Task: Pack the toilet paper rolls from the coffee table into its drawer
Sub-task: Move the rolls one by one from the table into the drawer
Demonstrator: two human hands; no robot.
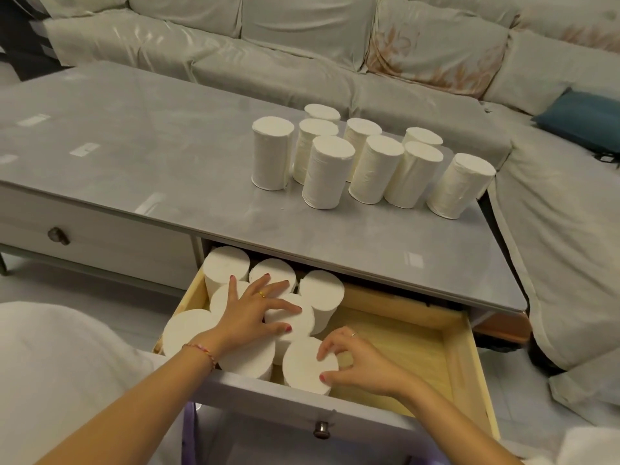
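Several white toilet paper rolls stand upright on the right part of the grey coffee table. The wooden drawer below is pulled out, with several rolls standing packed in its left half. My left hand lies flat, fingers spread, on the tops of the middle rolls. My right hand curls around the side of the nearest roll, which stands at the drawer's front. The drawer's right half shows bare wood.
A pale sofa wraps around behind and to the right of the table, with a blue cushion on it. A shut drawer with a round knob sits to the left. The open drawer's knob faces me.
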